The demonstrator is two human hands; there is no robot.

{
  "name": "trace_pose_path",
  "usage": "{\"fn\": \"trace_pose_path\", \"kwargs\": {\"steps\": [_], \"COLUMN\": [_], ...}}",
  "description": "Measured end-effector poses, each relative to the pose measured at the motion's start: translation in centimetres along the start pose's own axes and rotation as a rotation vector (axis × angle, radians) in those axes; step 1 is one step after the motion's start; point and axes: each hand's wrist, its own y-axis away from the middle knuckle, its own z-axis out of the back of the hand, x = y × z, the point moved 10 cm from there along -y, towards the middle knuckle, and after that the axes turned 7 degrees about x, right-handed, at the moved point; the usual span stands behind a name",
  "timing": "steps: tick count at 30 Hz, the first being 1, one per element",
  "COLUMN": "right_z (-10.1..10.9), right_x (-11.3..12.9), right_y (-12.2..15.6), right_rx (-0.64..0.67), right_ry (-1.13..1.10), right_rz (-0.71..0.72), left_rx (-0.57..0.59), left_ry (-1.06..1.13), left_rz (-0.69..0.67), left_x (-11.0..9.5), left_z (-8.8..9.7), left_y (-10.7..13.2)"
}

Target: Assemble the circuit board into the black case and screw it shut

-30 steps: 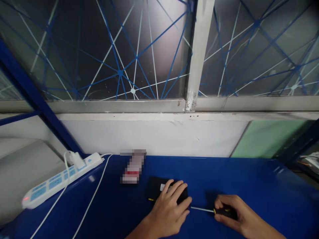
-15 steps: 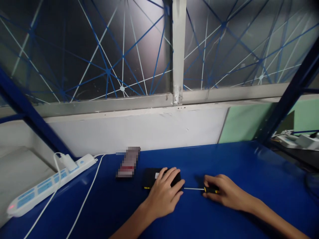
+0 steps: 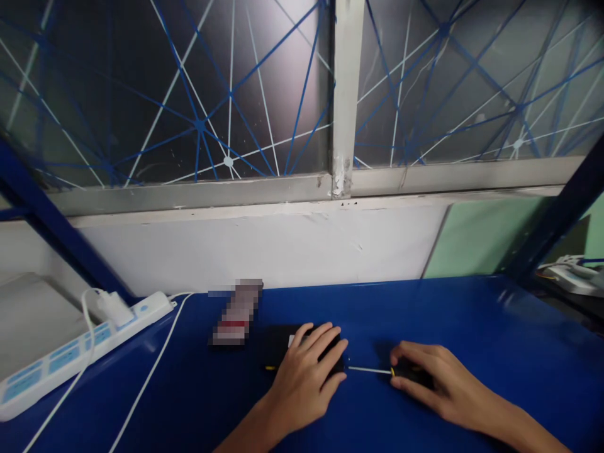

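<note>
A flat black box-shaped object [image 3: 274, 345] with a yellow mark on its near edge lies on the blue table; its exact kind is unclear. My left hand [image 3: 309, 368] presses over its right part, fingers across the top and thumb along the near right side, hiding much of it. In my right hand [image 3: 427, 376] is a screwdriver [image 3: 370, 370] with a black and yellow handle, held between thumb and fingers. Its thin metal shaft points left to the right side of the black object. Where the tip meets that side cannot be made out.
Left of the hands lies a blurred-out phone-like slab [image 3: 236, 313]. A white power strip [image 3: 94, 352] with a plugged-in charger [image 3: 113, 308] and white cables runs along the left. Behind the blue table [image 3: 377, 308] stand a white wall [image 3: 283, 242] and frosted windows. Blue posts flank both sides.
The view has shifted a little. My right hand and the screwdriver sit slightly lower and farther right, with the shaft sloping a bit more. My left hand stays on the black object.
</note>
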Motion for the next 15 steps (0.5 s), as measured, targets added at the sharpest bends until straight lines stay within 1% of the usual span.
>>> {"fn": "trace_pose_path", "kwargs": {"steps": [4, 9, 15], "right_z": [-0.55, -1.01, -0.93], "right_x": [-0.21, 0.03, 0.35], "right_y": [-0.21, -0.33, -0.38], "right_rx": [-0.017, -0.020, -0.038], "right_ry": [0.058, 0.082, 0.114], "right_rz": [0.038, 0.056, 0.070], "left_rx": [-0.013, -0.020, -0.088], "left_ry": [-0.008, -0.033, -0.036], "left_rz": [0.022, 0.012, 0.008], "left_x": [0.39, 0.13, -0.04], "left_z": [-0.15, -0.09, 0.53], "left_y": [0.02, 0.17, 0.20]}}
